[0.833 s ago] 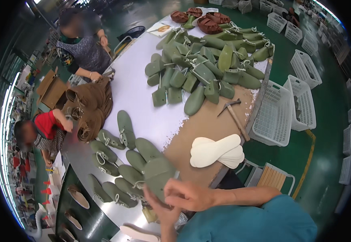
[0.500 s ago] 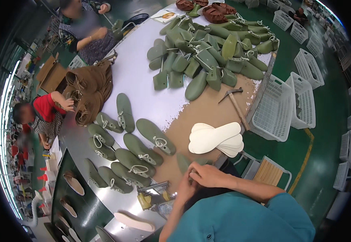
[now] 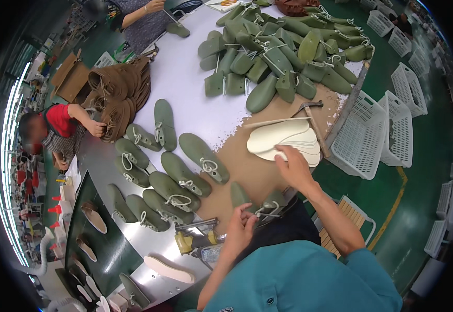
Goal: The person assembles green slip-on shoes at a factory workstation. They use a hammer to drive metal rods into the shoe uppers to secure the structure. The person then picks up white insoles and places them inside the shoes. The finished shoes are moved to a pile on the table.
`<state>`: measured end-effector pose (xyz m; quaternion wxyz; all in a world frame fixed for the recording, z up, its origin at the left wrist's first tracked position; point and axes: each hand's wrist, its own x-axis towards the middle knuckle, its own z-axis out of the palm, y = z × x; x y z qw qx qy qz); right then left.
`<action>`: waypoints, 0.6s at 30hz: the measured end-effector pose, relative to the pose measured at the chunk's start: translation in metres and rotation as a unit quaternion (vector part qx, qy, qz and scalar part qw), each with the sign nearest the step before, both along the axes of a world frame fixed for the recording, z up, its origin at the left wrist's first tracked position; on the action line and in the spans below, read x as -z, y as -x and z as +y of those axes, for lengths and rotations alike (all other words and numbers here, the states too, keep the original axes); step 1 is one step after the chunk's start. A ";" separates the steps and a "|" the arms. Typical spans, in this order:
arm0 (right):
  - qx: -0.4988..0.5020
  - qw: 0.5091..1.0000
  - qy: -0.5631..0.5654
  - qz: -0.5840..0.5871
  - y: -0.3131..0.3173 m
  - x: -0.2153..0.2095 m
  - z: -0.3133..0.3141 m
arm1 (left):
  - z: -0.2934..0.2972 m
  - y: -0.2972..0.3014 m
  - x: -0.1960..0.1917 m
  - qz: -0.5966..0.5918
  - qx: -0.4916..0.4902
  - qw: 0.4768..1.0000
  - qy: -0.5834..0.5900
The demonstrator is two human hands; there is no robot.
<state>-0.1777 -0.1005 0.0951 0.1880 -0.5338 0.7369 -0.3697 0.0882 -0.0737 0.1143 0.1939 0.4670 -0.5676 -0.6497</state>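
Two green shoe lasts lie at the table's near edge in front of me: the left last (image 3: 240, 194) has its toe pointing away, and the right last (image 3: 274, 199) has a white cord loop by it. My left hand (image 3: 241, 226) has its fingers curled on the heel end of the left last. My right hand (image 3: 295, 167) reaches over the edge, fingers spread, fingertips at the near side of a fanned stack of cream insoles (image 3: 268, 136). A thin pale strip, seen edge-on, lies along the stack's far side.
Several corded lasts (image 3: 172, 192) stand left, beside a yellow air stapler (image 3: 185, 243). A hammer (image 3: 315, 127) lies past the insoles. Farther back is a heap of lasts (image 3: 263, 57); brown shoe uppers (image 3: 117, 99) lie far left near two co-workers. White crates (image 3: 359, 135) stand right.
My right hand has left my left hand and moved up and right to the insoles. The two near lasts show more. A co-worker at the top left now has a last out over the table.
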 end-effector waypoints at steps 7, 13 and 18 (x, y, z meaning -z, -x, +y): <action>-0.337 0.887 -0.076 -0.307 -0.049 -0.092 0.045 | -0.006 0.024 -0.067 0.204 -0.107 0.966 -0.114; -0.216 0.962 -0.036 -0.164 -0.045 -0.079 0.056 | -0.033 0.007 -0.050 0.110 -0.023 0.993 -0.026; -0.076 0.931 -0.062 -0.352 -0.047 -0.082 0.063 | -0.040 0.035 -0.014 -0.077 0.154 0.944 0.282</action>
